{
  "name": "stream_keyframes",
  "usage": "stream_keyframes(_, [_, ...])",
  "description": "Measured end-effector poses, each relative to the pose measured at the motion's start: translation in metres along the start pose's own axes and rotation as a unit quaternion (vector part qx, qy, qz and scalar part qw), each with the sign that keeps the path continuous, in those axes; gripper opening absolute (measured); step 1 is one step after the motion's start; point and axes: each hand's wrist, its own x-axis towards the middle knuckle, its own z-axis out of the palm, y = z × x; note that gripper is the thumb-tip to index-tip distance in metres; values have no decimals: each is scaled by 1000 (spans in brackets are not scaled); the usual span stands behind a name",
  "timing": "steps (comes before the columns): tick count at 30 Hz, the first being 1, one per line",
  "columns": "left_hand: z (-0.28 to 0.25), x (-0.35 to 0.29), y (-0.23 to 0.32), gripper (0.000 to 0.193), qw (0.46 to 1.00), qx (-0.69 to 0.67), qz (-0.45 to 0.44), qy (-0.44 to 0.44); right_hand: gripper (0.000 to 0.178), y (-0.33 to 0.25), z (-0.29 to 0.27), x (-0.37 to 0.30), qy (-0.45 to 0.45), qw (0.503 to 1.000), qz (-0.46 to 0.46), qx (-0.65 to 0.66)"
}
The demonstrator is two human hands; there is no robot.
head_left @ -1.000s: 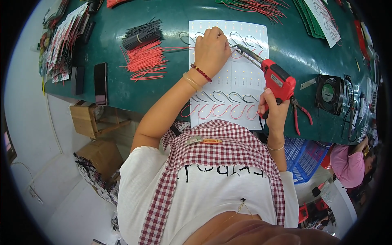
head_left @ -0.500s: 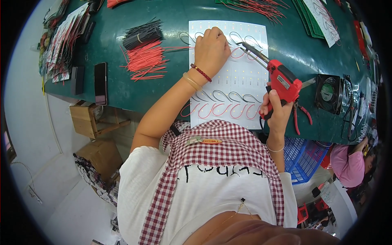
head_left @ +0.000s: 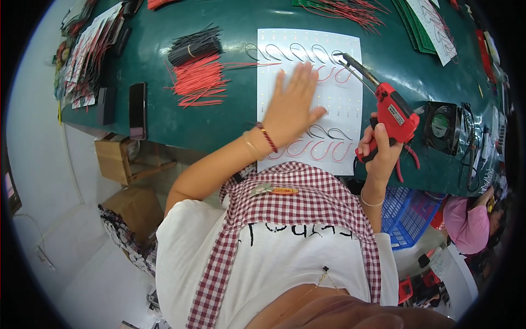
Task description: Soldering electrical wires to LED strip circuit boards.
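Observation:
My left hand (head_left: 293, 107), slightly blurred, lies over a white sheet-like board (head_left: 345, 98) with its fingers outstretched and apart, holding nothing. Looped black wires (head_left: 298, 52) run in a row along the board's far part, and red wire loops (head_left: 343, 74) show just nearer, partly hidden by the hand. More black and red loops line the near edge. In my right hand (head_left: 379, 151) is a red soldering gun (head_left: 395, 120), gripped by its handle. Its dark tip points at the board's far right edge, by the last black loop; whether it touches cannot be told.
Left of the board lie a bundle of red wires (head_left: 200, 82) and a banded bundle of black wires (head_left: 194, 50). Farther left is a phone (head_left: 137, 112). Red-handled pliers (head_left: 412, 157) and a small black fan (head_left: 442, 123) are at right. A blue crate (head_left: 408, 214) stands below the table edge.
My left hand has opened from closed fingers at the far wires and drawn nearer over the board. The board has shifted slightly right, and the soldering gun has moved right too.

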Motion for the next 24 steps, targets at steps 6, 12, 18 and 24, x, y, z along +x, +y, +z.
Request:
stream_keyframes(6, [-33,14,-76,18,986,137,-57,75,24,-3,-9,-1,12,1000,-15,9])
stream_keyframes(12, [-61,15,-81,9,985,135,-78,73,25,-7,-10,-1,21,1000,-17,12])
stream_keyframes(18, [-71,24,-85,15,980,-88,-56,172,26,-6,-8,0,12,1000,-13,8])
stream_keyframes(24, [-30,32,-76,8,880,-416,-192,127,25,-3,11,1,-31,999,31,23])
